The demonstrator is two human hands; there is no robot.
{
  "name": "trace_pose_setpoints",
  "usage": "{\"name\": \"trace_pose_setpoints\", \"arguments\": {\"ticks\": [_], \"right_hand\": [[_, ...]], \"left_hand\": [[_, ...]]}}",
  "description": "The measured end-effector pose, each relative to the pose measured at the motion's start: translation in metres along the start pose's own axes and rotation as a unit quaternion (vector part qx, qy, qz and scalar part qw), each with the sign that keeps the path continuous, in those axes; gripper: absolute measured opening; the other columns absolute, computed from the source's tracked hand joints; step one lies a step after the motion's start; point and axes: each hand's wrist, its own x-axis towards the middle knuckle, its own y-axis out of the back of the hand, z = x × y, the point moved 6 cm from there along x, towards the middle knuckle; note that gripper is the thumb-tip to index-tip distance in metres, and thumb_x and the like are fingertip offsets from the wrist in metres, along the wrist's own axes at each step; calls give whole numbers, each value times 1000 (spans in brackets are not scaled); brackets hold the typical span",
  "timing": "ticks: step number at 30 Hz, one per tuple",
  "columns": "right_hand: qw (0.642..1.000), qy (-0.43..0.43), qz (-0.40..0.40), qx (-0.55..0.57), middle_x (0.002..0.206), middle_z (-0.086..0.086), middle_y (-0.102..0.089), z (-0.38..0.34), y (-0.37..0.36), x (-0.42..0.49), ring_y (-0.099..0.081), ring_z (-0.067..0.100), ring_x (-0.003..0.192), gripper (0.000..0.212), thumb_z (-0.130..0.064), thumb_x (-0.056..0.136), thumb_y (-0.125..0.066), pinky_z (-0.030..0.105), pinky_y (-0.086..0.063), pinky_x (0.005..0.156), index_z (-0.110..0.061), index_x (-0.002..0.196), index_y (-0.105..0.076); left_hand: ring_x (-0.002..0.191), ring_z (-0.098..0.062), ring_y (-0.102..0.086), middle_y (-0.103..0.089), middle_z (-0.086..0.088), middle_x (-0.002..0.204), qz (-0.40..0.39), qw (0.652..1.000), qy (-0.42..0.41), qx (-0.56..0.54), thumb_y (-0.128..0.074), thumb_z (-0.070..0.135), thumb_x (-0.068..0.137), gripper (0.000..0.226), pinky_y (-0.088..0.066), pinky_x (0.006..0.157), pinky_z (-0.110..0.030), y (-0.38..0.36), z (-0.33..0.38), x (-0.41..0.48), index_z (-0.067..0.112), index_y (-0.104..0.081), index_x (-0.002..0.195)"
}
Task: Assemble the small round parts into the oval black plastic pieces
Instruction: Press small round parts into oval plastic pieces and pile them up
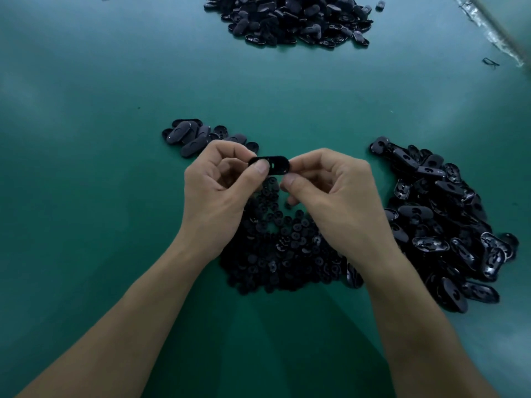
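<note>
We pinch the oval piece [269, 164] at both ends, left hand [214, 193] and right hand [333, 196], keeping it level while the thumb presses squarely.

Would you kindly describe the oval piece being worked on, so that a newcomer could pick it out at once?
On the green table, find the heap of small round parts at near centre. Above it the left hand and right hand pinch one oval piece between them. It alone is off the table; every other oval lies in a pile.

Black oval pieces [436, 216] and black round parts [281, 248] lie on a teal-green table [100, 139]
</note>
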Motion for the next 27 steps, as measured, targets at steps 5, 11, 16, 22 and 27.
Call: {"name": "trace_pose_setpoints", "arguments": {"ticks": [5, 11, 16, 22, 27], "right_hand": [[1000, 10, -9, -27, 79, -11, -74, -4, 0, -1, -70, 7, 72, 2, -24, 91, -72, 29, -58, 70, -23, 90, -72], [999, 4, 11, -46, 77, -4, -74, -3, 3, -1, -70, 15, 69, 9, -26, 93, -67, 39, -59, 70, -24, 84, -69], [1000, 10, -4, -25, 69, -5, -72, -6, 1, -3, -67, 14, 58, 14, -32, 95, -65, 34, -57, 63, -28, 83, -69], [1000, 22, 16, 4, 76, -4, -74, -7, 4, -1, -69, 14, 68, 7, -25, 93, -67, 28, -57, 64, -24, 89, -74], [1000, 25, 12, 13, 82, -6, -76, -6, 3, 0, -73, 11, 78, 17, -9, 90, -70, 33, -60, 77, -26, 93, -72]], "left_hand": [[63, -4, -60, -68, 10, 71, -4, 1000, -5, -2, -76, 25, 82, 15, -50, 62, -18, -1, 1, -1, 25, -60, 85], [60, -1, -60, -69, 9, 67, -37, 999, -6, 23, -79, 16, 83, 13, -51, 61, -16, -7, 1, -3, 23, -70, 90], [65, -5, -65, -74, 6, 73, -45, 999, -12, -1, -78, 18, 78, 11, -54, 65, -18, -11, 6, -6, 20, -71, 85], [77, -5, -70, -76, 7, 84, -69, 997, -16, -1, -76, 10, 86, 13, -55, 73, -18, -12, 10, -6, 14, -71, 97], [76, -4, -70, -76, 7, 85, -58, 998, -1, -2, -74, 14, 87, 11, -54, 73, -16, -9, 7, -5, 20, -73, 97]]}}
